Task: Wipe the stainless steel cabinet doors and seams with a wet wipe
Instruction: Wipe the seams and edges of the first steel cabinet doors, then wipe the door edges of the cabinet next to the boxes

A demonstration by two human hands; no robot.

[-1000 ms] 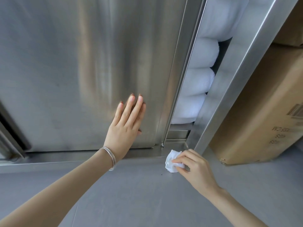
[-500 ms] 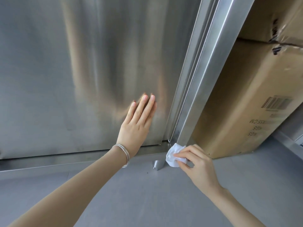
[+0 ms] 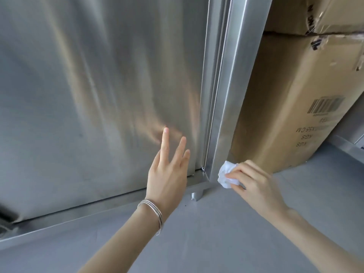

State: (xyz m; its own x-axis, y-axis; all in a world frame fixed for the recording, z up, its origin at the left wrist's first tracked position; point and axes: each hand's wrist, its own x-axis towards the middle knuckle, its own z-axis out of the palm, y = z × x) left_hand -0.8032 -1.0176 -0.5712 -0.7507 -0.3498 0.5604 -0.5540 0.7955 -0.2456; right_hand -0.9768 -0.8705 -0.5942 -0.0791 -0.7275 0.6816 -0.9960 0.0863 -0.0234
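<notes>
Your right hand [image 3: 254, 186] pinches the crumpled wet wipe [image 3: 226, 176] against the foot of the cabinet's corner post [image 3: 232, 95], just beside the cardboard box [image 3: 295, 115]. Your left hand [image 3: 167, 174], fingers straight and spread, holds nothing at the steel door [image 3: 98, 95]; whether it touches is unclear.

Cardboard box [image 3: 295, 115] crowds cabinet post [image 3: 232, 95], seemingly touching; floor [image 3: 216, 243] in front open.

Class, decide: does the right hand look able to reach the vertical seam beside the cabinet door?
Probably yes: the right hand holds the wet wipe at the corner post's foot, and nothing stands between it and the seam.
</notes>
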